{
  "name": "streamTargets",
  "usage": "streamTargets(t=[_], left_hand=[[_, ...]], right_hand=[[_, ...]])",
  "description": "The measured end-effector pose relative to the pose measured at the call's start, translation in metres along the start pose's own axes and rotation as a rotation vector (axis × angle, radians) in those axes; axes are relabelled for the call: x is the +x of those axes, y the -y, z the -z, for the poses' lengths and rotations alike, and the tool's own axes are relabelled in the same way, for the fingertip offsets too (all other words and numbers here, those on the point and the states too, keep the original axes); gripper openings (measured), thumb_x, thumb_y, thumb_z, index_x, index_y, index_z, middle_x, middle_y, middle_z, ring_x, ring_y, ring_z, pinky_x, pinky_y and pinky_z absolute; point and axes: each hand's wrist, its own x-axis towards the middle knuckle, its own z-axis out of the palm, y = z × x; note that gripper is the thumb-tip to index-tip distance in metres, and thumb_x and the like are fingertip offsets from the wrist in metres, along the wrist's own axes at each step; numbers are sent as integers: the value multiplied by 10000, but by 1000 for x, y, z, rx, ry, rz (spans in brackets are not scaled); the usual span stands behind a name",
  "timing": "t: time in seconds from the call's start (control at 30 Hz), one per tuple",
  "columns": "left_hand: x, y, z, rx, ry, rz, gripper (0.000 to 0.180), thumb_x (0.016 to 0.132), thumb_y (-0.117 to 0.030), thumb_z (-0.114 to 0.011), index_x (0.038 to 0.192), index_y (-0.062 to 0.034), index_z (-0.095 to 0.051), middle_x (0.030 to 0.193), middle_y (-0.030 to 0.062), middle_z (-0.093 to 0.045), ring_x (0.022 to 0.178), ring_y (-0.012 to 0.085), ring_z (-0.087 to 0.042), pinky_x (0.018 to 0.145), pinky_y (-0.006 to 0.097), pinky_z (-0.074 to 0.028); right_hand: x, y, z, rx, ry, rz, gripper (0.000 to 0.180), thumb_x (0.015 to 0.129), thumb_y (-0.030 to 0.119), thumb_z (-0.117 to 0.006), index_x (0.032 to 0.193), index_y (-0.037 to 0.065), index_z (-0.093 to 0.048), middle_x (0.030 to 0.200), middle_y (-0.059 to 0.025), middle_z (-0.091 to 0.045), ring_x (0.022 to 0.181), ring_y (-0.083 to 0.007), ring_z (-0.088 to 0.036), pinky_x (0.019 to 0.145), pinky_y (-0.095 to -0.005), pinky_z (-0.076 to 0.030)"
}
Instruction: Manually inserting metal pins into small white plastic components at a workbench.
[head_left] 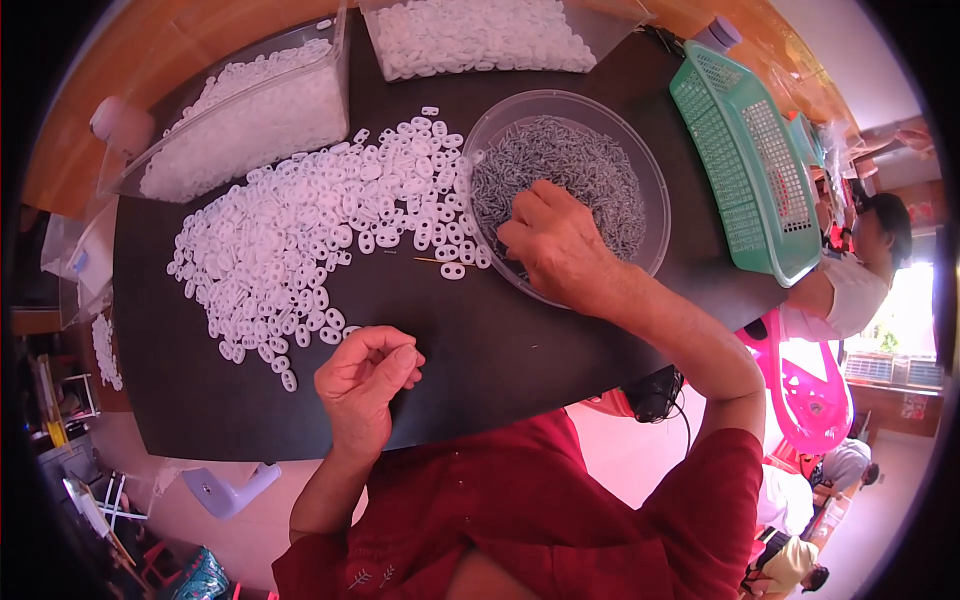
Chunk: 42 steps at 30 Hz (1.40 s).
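My right hand (560, 240) reaches into a round clear plastic bowl (655, 205), its fingers curled down and closed among many small grey screw-like pieces (590, 160). Its fingertips are hidden, so what they grip does not show. Closer to the table's front edge, my left hand (368, 378) is closed with the thumb pressed against the bent fingers; anything inside is too small or covered to make out. Just beyond it spreads a large heap of white oval plastic pieces (290, 220), each with two holes. A thin yellowish stick (437, 261) lies between the heap and the bowl.
Two clear bins of white pieces, a left bin (250, 125) and a far bin (485, 40), stand along the back of the dark table (440, 350). A green plastic basket (735, 160) is at the right. Past it sits another person (850, 280), near a pink plastic chair (810, 390).
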Motion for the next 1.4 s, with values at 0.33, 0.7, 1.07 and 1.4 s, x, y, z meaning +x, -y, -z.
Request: streamTargets(t=[0.33,0.7,1.07,1.4], left_hand=[[2,-2,2,-56,11,30,140,876,-62,-631,965,43,-609,785,94,-640,628,107,-582,558,221,-473],[-1,-4,1,-318,89,111,135,906,-70,-589,970,49,-587,827,142,-657,651,163,-630,540,272,-511],[-14,-4,4,-284,56,9,131,913,-66,-584,981,46,-581,825,110,-648,663,139,-617,563,245,-502],[-15,0,6,-241,43,-3,135,924,-73,-578,1004,35,-586,858,74,-641,688,103,-601,575,211,-482]], right_hand=[[4,0,9,36,-4,59,105,667,-7,-667,724,23,-585,760,-94,-522,719,-271,-518,630,-367,-441],[-5,104,0,1159,-136,-558,105,817,-57,-642,912,-17,-665,866,-47,-615,793,-97,-556,694,-226,-433],[-6,134,-20,1391,-280,-614,98,838,-70,-615,927,-38,-638,865,-69,-610,770,-119,-618,714,-234,-493],[-4,138,-27,1344,-287,-611,85,849,-68,-605,927,-45,-631,870,-70,-593,764,-119,-604,710,-235,-488]])
